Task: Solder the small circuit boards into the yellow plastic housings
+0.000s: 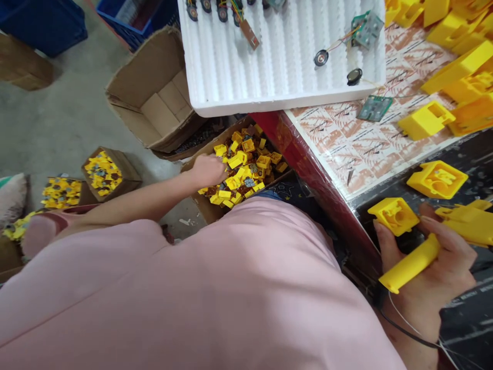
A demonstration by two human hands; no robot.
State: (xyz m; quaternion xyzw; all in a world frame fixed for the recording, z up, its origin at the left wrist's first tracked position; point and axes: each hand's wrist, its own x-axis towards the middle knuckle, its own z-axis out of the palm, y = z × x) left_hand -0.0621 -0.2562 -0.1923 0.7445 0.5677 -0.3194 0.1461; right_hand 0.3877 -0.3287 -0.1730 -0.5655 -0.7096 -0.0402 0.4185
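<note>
My left hand (209,170) is closed, knuckles up, at the near-left side of a cardboard box (206,209) heaped with small yellow plastic parts (241,167). Whatever its fingers hold, if anything, is hidden. On the right, over the black work surface, my right hand (431,254) has its thumb and fingers around a yellow plastic housing (396,216), whose hollow side faces up. A yellow cylindrical piece (410,264) lies across the same hand, between thumb and palm. Another yellow housing (437,179) sits just beyond, and a larger yellow part (468,221) is beside the fingers.
A white foam tray (277,77) carries small speakers (321,57) and wired circuit boards (366,30). One green board (375,108) lies on the patterned table top (327,136). Yellow housings (462,72) pile up at the right. Cardboard boxes (154,110) stand on the floor.
</note>
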